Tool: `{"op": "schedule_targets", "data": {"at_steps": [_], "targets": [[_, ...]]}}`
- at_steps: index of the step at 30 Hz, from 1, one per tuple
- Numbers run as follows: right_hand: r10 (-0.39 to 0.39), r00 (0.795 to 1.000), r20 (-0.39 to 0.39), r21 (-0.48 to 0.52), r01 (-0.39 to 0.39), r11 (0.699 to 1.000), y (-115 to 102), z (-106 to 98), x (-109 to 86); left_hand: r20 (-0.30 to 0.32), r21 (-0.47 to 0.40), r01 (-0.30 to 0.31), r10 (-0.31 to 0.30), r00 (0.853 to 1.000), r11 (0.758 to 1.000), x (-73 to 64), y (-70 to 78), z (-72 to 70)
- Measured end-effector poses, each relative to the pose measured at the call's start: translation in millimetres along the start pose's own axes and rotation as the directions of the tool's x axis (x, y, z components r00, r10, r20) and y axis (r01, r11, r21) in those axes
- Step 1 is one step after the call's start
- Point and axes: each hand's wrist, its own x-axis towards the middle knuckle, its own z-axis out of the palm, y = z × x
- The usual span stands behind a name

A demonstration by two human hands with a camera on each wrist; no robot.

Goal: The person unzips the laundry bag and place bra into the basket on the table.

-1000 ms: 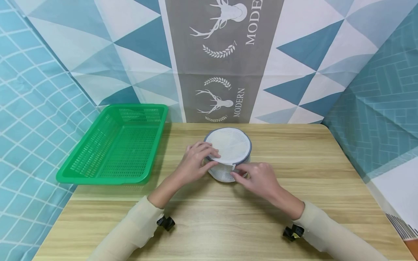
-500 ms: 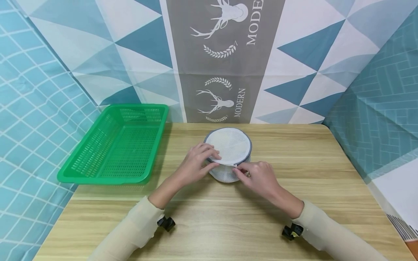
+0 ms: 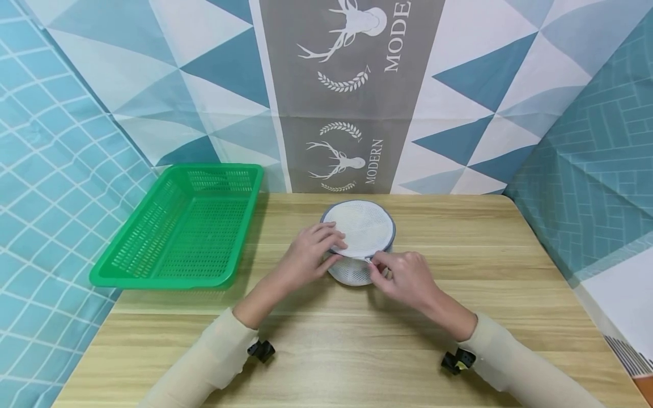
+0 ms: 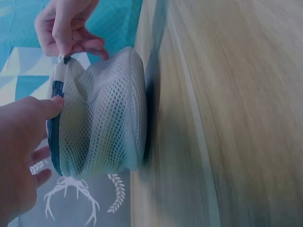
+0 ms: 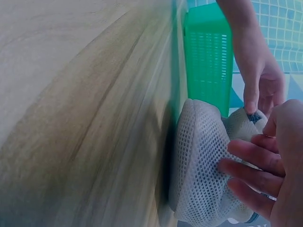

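A white mesh laundry bag (image 3: 359, 229), round with a flat top and a blue-grey zip band, stands on the wooden table. My left hand (image 3: 308, 255) pinches the front left of its top rim between thumb and fingers, fingertips over the lid. At the front right of the rim, my right hand (image 3: 408, 277) pinches the small zip pull (image 3: 368, 260) between thumb and forefinger. Below the band, the soft mesh side (image 4: 104, 113) is creased in the left wrist view. In the right wrist view, the other right fingers (image 5: 251, 177) lie along the mesh.
A green plastic basket (image 3: 234, 249) with slotted walls stands left of the bag, at the table's left edge. Patterned cloth (image 3: 347, 113) hangs behind the wooden table (image 3: 326, 351) and along both sides.
My right thumb has risen from the bag's side to the zip pull and now pinches it with the forefinger. The bag's top has shifted slightly right. My left hand keeps its hold.
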Motion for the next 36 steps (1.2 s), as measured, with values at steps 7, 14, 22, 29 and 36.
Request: {"op": "schedule_targets", "data": {"at_steps": [7, 14, 22, 29, 36], "targets": [[-0.031, 1.0, 0.007, -0.015, 0.031, 0.999, 0.4, 4.6, -0.9, -0.007, 0.071, -0.076, 0.076, 0.997, 0.995, 2.1, 5.9, 2.5], [-0.034, 0.999, -0.007, -0.012, 0.034, 0.999, -0.3, 5.8, -2.4, -0.003, 0.042, -0.069, 0.069, 0.998, 0.997, 1.3, 7.7, 1.2], [-0.064, 0.998, 0.0, -0.053, 0.064, 0.997, -0.9, 4.9, -1.3, 0.044, 0.016, -0.059, 0.058, 0.997, 0.998, 1.1, 5.1, -2.1], [-0.042, 0.999, -0.005, -0.053, 0.041, 0.998, 0.3, 4.0, -1.4, 0.079, -0.029, -0.046, 0.048, 0.996, 0.999, 2.2, 1.4, -3.8], [-0.053, 0.999, -0.002, -0.065, 0.052, 0.996, -0.9, 7.9, -2.2, 0.103, -0.022, -0.022, 0.025, 0.994, 1.0, 2.3, 1.5, -4.2]]}}
